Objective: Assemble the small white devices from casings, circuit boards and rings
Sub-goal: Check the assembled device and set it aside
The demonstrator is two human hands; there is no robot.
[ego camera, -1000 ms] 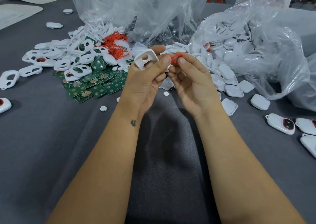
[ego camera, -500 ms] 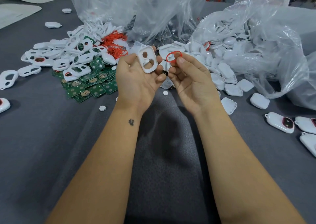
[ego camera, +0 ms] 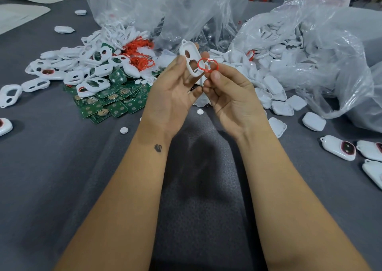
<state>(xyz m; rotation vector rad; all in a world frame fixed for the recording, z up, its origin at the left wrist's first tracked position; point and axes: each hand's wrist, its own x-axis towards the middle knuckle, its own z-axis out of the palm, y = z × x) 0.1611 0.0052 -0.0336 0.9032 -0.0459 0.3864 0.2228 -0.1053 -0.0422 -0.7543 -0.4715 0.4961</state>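
While I watched the head view, my left hand was gripping a white casing by its edges, fingers curled round it, holding it up tilted with its two cutouts facing me. My right hand pinched a red ring between thumb and fingertips, and the ring sat right against the casing's larger opening, overlapping it. Couldn't tell if it was actually seated in there or just in front of it.

Both hands were raised above the grey table. Off to the left sat a pile of green circuit boards, with more white casings heaped over and behind them and a tangle of red rings further back. Clear plastic bags full of white back shells were on the right, and a few finished devices lay near the right edge.
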